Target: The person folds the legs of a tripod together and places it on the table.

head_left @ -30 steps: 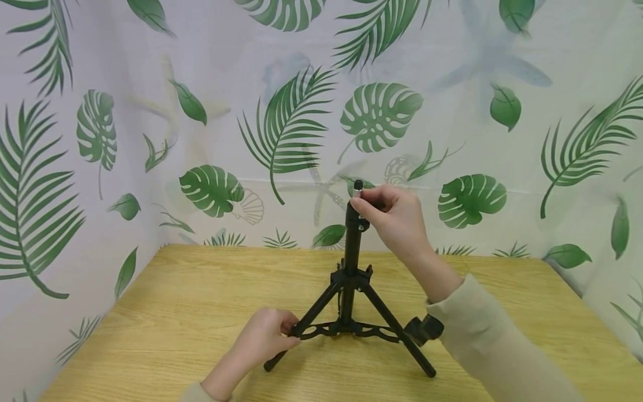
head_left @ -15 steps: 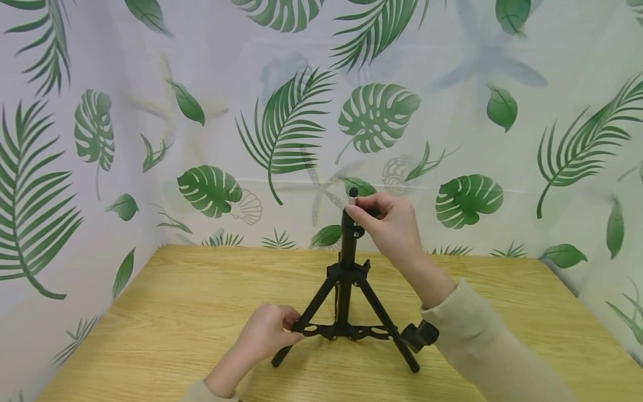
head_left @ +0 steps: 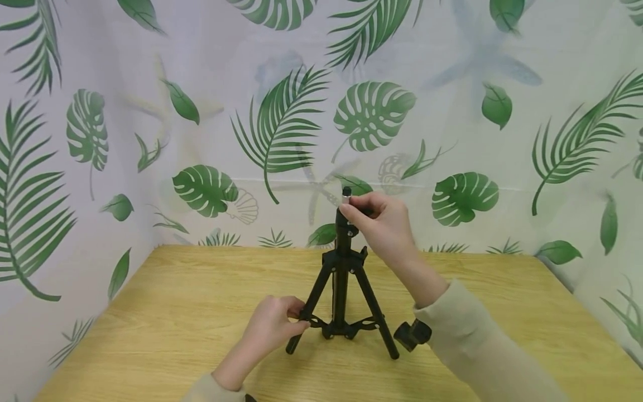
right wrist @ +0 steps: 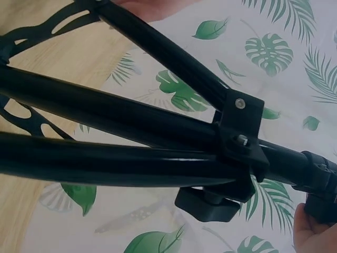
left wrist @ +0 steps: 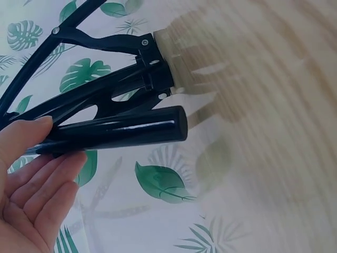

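A black tripod stand (head_left: 340,296) stands upright on the table, its legs partly spread. My left hand (head_left: 273,321) pinches the left leg (left wrist: 121,129) between thumb and fingers, beside the joint of the lower brace (head_left: 366,322). At the top, my right hand (head_left: 387,226) grips the head of the centre pole with thumb and fingertips, just under a silver stud with a black cap (head_left: 346,192). The right wrist view shows the leg collar (right wrist: 239,124) with a black knob (right wrist: 208,204) under it. Only part of the right hand's fingers appears in that view.
The wood-grain table (head_left: 201,279) reaches back to a white curtain (head_left: 301,218) printed with green leaves. A small black device (head_left: 413,335) sits at the right sleeve's cuff, close to the tripod's right leg.
The tripod's legs have drawn inward, so their feet stand closer together. My left hand has moved right and slightly up with the leg. The tripod and my right hand have shifted a little left.
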### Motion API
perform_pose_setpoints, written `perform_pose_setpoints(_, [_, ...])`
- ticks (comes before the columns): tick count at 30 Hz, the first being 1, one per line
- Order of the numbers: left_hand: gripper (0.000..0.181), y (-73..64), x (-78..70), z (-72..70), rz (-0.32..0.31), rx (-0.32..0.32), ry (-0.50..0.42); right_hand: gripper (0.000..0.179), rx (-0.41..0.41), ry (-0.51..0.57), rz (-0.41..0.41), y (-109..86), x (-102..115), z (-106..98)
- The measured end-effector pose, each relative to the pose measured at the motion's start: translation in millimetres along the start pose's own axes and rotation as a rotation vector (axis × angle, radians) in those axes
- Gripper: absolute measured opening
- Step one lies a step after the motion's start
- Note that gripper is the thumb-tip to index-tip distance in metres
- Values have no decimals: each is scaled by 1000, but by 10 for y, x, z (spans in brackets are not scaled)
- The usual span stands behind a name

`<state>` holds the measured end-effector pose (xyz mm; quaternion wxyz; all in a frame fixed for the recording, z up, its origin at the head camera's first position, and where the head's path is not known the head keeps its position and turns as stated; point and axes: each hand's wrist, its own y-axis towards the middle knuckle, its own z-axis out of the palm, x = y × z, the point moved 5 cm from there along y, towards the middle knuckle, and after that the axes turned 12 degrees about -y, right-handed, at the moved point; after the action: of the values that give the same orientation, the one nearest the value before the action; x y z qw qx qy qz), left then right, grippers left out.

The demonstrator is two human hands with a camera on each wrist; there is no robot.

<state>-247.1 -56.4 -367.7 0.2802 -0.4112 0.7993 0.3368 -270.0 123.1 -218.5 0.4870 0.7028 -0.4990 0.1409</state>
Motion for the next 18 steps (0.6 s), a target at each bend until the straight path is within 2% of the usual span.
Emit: perform_pose_setpoints(18, [21,53,3,59,34,-92,-115,21,-6,1,8,-1,-8,-9])
